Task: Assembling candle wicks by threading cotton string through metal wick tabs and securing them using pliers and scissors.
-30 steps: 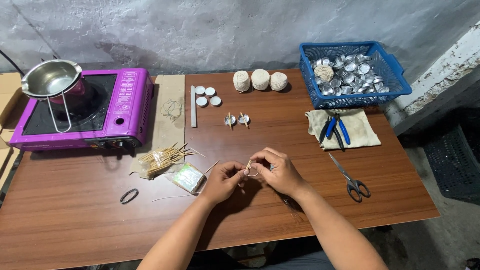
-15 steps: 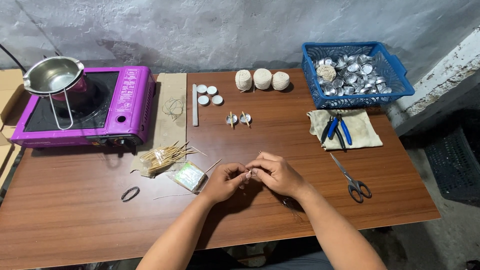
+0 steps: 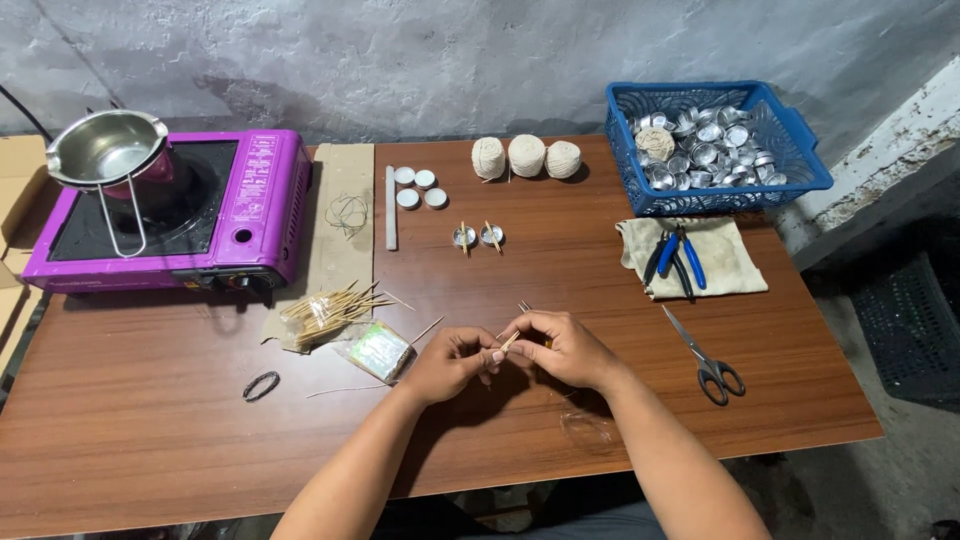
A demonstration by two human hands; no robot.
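The fingers of the left hand point(image 3: 455, 362) and right hand point(image 3: 562, 347) meet, pinched shut on a small wooden stick point(image 3: 509, 342) just above the worktop point(image 3: 150, 440). A plastic packet point(image 3: 375, 351) and a bundle of sticks point(image 3: 325, 312) lie near the left hand; scissors point(image 3: 705, 355) lie to the right.

A brown wood-grain bench point(image 3: 150, 440) stands against a grey wall. At its far left sits a purple portable stove point(image 3: 200, 215). Just right of the stove lies a strip of cardboard point(image 3: 345, 245) with a loop of string on it, then a pale stick point(image 3: 390, 193) and three small white discs point(image 3: 420, 186). Three balls of twine point(image 3: 526, 156) stand in a row at the far edge. A blue basket point(image 3: 790, 165) occupies the far right, with a cloth point(image 3: 720, 262) just near of it and scissors point(image 3: 705, 352) nearer still. A bundle of thin wooden sticks point(image 3: 325, 312), a small clear packet point(image 3: 375, 350) and a dark rubber band point(image 3: 261, 385) lie left of centre.
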